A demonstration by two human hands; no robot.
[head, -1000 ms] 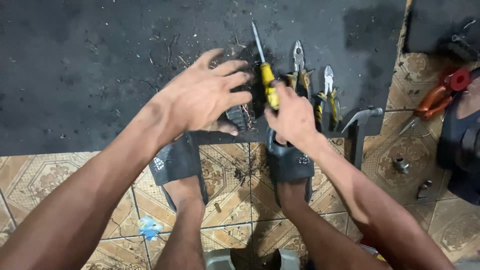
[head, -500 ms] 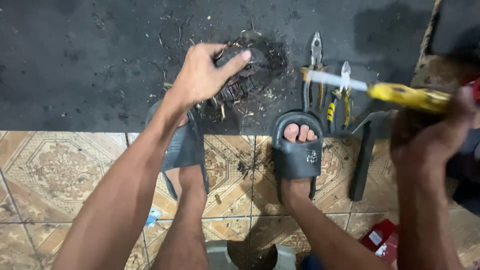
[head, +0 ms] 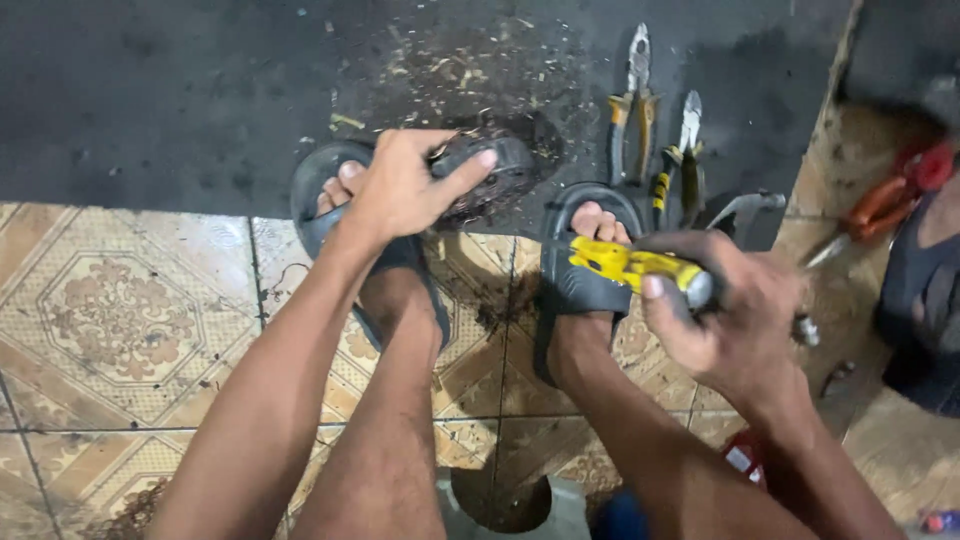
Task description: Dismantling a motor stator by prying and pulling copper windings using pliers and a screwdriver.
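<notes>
Two hands at work: dirty round part gripped, yellow-handled tool held ready

Two bare hands are seen from above, over a dark mat that covers the upper part of the frame and patterned floor tiles point(head: 120, 320) below it. The left hand point(head: 405, 185), at upper centre, is curled over a dark, grimy round part point(head: 490, 175) lying on the mat's point(head: 150, 90) near edge, thumb stretched across its top and fingers wrapped around its left side; debris is scattered on the mat just above it. The right hand point(head: 730, 320), at centre right, is closed around a yellow-handled tool point(head: 625, 265), its handle pointing left over the right sandal point(head: 580, 285); the working end is hidden behind the hand, so its kind cannot be told for certain. The tool is held apart from the round part, not touching it.

Judged from this, the part is being steadied while the tool is readied or repositioned. The next move would call for the tool's tip to be brought to the part, with the left grip kept firm.

Two pairs of pliers point(head: 655, 130) lie on the mat at upper right, and a red-handled tool point(head: 890, 195) is seen near the right edge.
</notes>
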